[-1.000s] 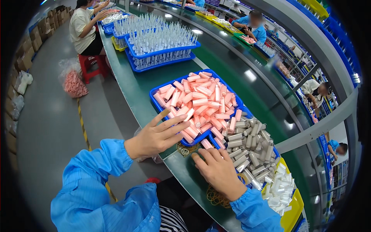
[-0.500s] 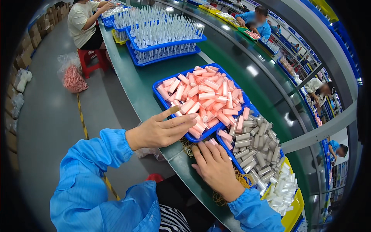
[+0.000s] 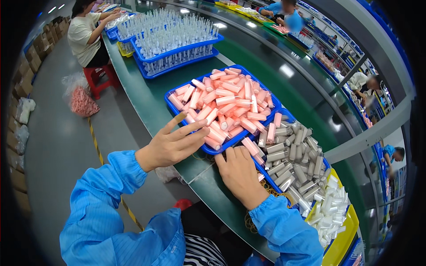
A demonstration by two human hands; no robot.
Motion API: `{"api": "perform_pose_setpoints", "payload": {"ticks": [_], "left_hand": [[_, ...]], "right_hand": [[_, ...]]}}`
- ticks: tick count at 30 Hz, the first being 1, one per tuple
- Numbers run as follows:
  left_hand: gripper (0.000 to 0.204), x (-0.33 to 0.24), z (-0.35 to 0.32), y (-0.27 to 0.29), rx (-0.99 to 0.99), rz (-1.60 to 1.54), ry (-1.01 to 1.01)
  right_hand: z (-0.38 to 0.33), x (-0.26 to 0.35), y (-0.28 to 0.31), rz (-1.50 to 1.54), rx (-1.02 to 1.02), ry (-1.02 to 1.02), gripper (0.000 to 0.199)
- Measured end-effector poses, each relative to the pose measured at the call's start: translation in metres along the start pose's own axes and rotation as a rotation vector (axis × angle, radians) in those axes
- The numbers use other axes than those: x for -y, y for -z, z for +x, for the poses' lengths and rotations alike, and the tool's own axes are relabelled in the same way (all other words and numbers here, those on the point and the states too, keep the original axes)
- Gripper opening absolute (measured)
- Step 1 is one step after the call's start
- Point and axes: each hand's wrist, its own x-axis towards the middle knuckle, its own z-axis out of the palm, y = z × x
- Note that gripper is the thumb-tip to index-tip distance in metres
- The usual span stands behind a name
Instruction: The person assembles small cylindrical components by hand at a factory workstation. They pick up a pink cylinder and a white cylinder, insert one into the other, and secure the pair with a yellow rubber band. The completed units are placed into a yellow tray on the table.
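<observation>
The hands are apart. The left hand [image 3: 172, 142], fingers spread, reaches over the near-left edge of a blue tray [image 3: 235, 141] heaped with pink tubes [image 3: 228, 104]; whether its fingertips touch any is unclear. The right hand [image 3: 239, 173] is palm down just beside the tray's near corner, fingers bent; whether it holds anything cannot be told. To its right, grey tubes [image 3: 293, 153] fill another tray, a few pink ones lying at its left end. Rubber bands [image 3: 279, 195] lie nearby on the counter [image 3: 148, 102]. Beyond the grey, white tubes [image 3: 328, 210] sit in a yellow tray [image 3: 350, 226]. Farther up the counter, racks [image 3: 177, 54] hold upright rods [image 3: 175, 33].
</observation>
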Motion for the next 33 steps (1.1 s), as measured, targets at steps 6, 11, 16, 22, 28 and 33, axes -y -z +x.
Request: {"api": "perform_pose_setpoints", "payload": {"ticks": [6,11,16,22,28,33], "left_hand": [[0.014,-0.001,0.001,-0.001,0.035,-0.078,0.041],[0.016,-0.003,-0.005,-0.003,0.023,-0.065,0.070],[0.020,-0.009,-0.012,-0.004,0.056,-0.061,0.134],[0.027,-0.018,-0.017,0.001,0.005,-0.064,0.206],[0.037,-0.107,0.007,0.007,-0.023,-0.594,0.146],[0.051,-0.146,0.065,-0.014,0.200,-0.496,0.358]], "right_hand": [[-0.020,0.004,0.023,-0.028,0.156,0.005,0.007],[-0.054,0.001,0.044,-0.055,0.196,0.012,0.011],[-0.090,-0.005,0.066,-0.019,0.237,-0.029,0.021],[-0.117,-0.008,0.081,-0.029,0.255,-0.081,0.024],[-0.127,-0.010,0.091,-0.025,0.262,-0.104,0.027],[-0.131,-0.010,0.092,-0.060,0.248,-0.083,0.026]]}}
